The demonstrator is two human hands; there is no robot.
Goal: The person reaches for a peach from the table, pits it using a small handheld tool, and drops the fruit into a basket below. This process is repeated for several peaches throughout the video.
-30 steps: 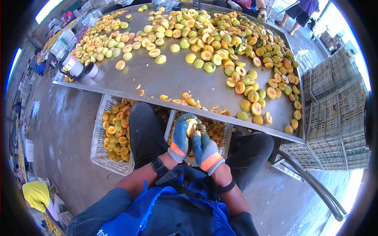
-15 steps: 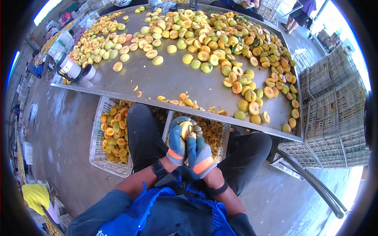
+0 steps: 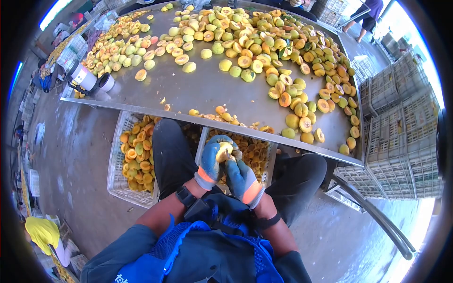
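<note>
My left hand (image 3: 212, 159), in a blue and grey work glove with an orange cuff, is closed around a yellow peach (image 3: 224, 152). Pressed close beside it, my right hand (image 3: 239, 176) wears a matching glove and grips a small curved metal pitting tool (image 3: 228, 153) whose tip meets the fruit. Most of the tool is hidden by the fingers. Both hands are between my knees, over a crate (image 3: 272, 165) of cut peach pieces, below the table's front edge.
A metal table (image 3: 188, 92) carries many halved peaches (image 3: 245, 61). At its left stands a white cylindrical container (image 3: 84, 78). A crate (image 3: 114, 162) of peach halves sits by my left knee. Stacked crates (image 3: 398, 127) and a metal bar (image 3: 377, 217) are on the right. Other people work nearby.
My right hand has turned and shifted slightly down and right, its wrist moving outward. The peach stays in my left hand, and the tool now shows as a thin sliver.
</note>
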